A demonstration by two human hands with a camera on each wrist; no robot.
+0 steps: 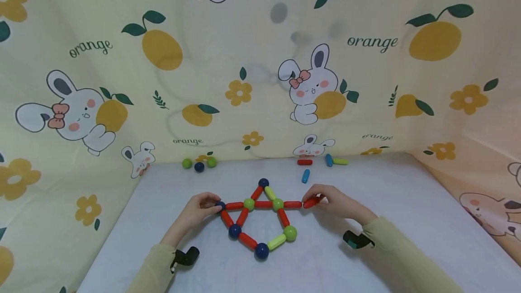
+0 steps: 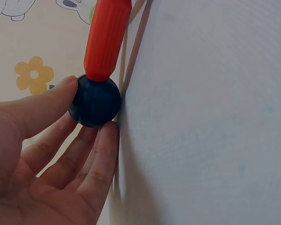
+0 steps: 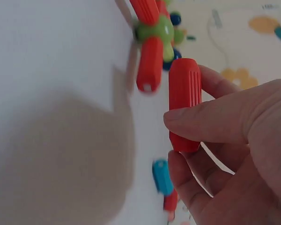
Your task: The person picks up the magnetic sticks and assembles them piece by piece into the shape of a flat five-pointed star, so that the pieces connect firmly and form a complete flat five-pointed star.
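A flat star-like frame of rods and balls lies on the table, its red rod [image 1: 263, 204] joining two green balls [image 1: 278, 204]. At its left corner, my left hand [image 1: 202, 208] pinches a dark blue ball [image 2: 94, 101] between thumb and fingers, with a red rod [image 2: 107, 40] attached to it. My right hand [image 1: 331, 200] holds a loose red rod [image 3: 184, 105] between thumb and fingers. That rod is close to the free end of the frame's right-pointing red rod [image 3: 150, 65]; the right wrist view shows a gap between them.
At the back left sit green balls [image 1: 187, 163] and a dark blue ball [image 1: 199, 167]. At the back right lie a red rod [image 1: 305, 162], blue rods [image 1: 305, 176] and a yellow-green rod [image 1: 340, 162]. A patterned cloth [image 1: 252, 58] hangs behind the white table [image 1: 325, 266].
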